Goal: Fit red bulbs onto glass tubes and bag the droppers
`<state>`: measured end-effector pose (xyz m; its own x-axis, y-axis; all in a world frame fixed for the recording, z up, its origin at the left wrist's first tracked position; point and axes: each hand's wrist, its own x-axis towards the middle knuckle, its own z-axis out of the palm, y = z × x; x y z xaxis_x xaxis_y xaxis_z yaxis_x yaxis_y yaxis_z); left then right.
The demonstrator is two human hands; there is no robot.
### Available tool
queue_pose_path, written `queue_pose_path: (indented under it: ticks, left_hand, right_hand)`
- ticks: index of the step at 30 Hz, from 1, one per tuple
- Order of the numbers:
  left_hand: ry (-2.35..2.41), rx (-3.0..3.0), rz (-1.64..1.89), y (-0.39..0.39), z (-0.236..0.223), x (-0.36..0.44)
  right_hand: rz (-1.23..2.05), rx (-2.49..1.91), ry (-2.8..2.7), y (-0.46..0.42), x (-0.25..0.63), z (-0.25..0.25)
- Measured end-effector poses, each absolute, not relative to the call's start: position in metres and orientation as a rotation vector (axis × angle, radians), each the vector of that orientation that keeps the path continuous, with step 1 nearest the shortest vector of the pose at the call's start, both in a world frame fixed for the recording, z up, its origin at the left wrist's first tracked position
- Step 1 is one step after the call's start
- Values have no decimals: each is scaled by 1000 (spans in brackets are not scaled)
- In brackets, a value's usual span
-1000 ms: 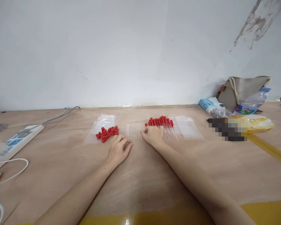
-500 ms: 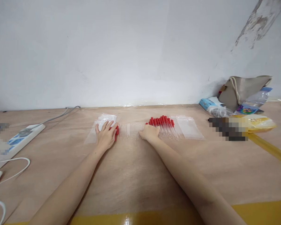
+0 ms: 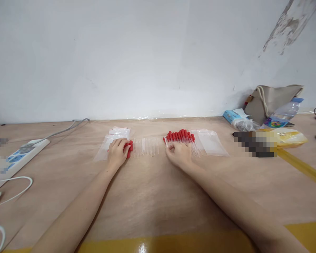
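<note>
My left hand [image 3: 117, 152] lies over a pile of loose red rubber bulbs [image 3: 130, 146] on a clear plastic bag [image 3: 109, 140], its fingers curled around them. Just to the right lies a row of clear glass tubes [image 3: 146, 146] on the wooden table [image 3: 152, 189]. My right hand [image 3: 179, 153] rests at the near end of a row of droppers with red bulbs [image 3: 181, 136], fingers bent down on the glass stems. What the right fingers pinch is hidden.
Clear plastic bags [image 3: 212, 142] lie right of the droppers. A white power strip [image 3: 18, 158] and cables sit at the left. A beige drawstring bag [image 3: 272, 100], a tissue pack [image 3: 233, 116] and a yellow packet [image 3: 291, 137] stand at the right by the wall.
My left hand moved from the table in front of the tubes up onto the red bulbs and closed its fingers. My right hand shifted right, from the tubes' end to the droppers.
</note>
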<state>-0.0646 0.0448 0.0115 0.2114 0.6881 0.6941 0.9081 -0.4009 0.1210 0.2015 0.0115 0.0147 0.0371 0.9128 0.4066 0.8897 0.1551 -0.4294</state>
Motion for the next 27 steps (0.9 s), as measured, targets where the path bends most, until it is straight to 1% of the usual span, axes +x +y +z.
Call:
queue_pose_path:
  ticks: [4, 8, 10, 12, 16, 21, 27]
  left_hand:
    - [-1549, -2129, -1336, 35, 20, -47]
    - [-1624, -2354, -1840, 14, 11, -11]
    - [-1658, -2554, -1938, 1, 2, 5]
    - [-1711, -2778, -1892, -10, -6, 14]
    - [-1678, -3081, -1654, -22, -9, 17]
    - [-1547, -3009, -1375, -24, 0, 16]
    - [-1534, -3000, -1356, -22, -1, 16]
  right_hand:
    - [-68, -1516, -1955, -6, 225, 1]
    - [48, -1222, -2024, -14, 240, -9]
    - [74, -1127, -2015, -15, 242, -12]
    - [54, -1085, -2023, -15, 242, -13]
    - [43, -1033, -2077, -19, 236, -12]
    - [-12, -1002, -2145, -26, 231, -10]
    - [-79, -954, -2182, -26, 230, -12]
